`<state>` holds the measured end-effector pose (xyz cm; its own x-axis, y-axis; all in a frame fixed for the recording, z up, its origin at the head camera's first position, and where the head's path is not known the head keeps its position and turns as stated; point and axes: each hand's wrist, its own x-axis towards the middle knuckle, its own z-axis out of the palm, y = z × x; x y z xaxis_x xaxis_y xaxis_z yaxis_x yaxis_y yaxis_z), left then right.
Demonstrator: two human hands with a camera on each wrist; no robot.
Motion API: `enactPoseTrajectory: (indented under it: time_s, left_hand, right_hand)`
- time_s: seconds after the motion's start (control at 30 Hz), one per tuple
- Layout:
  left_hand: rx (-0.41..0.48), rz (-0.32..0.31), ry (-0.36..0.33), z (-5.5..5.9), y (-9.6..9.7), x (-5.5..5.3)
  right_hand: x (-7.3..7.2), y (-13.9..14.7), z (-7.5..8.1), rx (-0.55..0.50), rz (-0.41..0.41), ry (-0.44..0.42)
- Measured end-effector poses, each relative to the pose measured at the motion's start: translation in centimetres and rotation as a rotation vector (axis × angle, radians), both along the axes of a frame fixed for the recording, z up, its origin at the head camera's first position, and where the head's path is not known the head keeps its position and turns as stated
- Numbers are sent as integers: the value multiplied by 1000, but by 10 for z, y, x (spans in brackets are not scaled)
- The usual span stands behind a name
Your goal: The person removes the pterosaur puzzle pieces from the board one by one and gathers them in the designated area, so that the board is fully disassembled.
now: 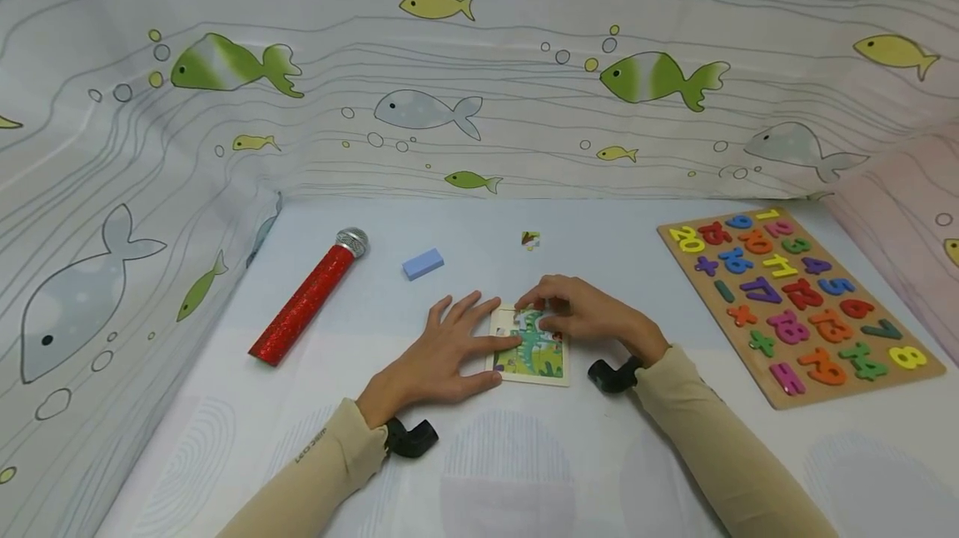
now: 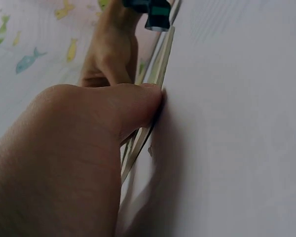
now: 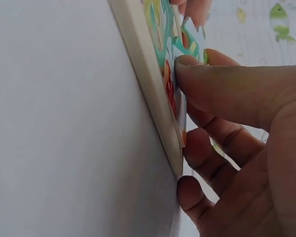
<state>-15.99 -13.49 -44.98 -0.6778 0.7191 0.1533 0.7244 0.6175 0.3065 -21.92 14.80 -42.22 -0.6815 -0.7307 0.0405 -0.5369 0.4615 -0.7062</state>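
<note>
A small wooden jigsaw puzzle (image 1: 529,366) with a green dinosaur picture lies flat in front of me, with bare board showing at its upper left. My left hand (image 1: 447,359) is spread from the left, its index finger stretched onto the picture. In the left wrist view the thumb (image 2: 145,101) presses the puzzle's edge. Over the top right of the board, my right hand (image 1: 584,311) pinches a puzzle piece (image 3: 191,40) between thumb and index finger. That piece stands tilted up from the picture. Its other fingertips are right by the board's edge.
A loose puzzle piece (image 1: 530,240) lies beyond the board. A blue block (image 1: 423,264) and a red glittery microphone (image 1: 307,296) lie to the left. At the right is a wooden number board (image 1: 805,305). A fish-patterned curtain (image 1: 517,47) closes off the back.
</note>
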Motion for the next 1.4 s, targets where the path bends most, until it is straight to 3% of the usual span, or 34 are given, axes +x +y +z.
enactPoseTrajectory:
  time_s: [0.3,0.77,1.07,1.4]
  left_hand:
    - [5,2,-17,1,1,0]
    - [-7,17,-34,1,1,2]
    - [-4,20,-49,1,1,2]
    - [-9,11,-44,1,0,2]
  right_hand:
    - [2,0,-3,-38,-23,3]
    - [0,1,-7,-95,6,-75]
    - [0,2,-5,-150,-31,-105]
    - [-11,16,-3,-184,-198,-97]
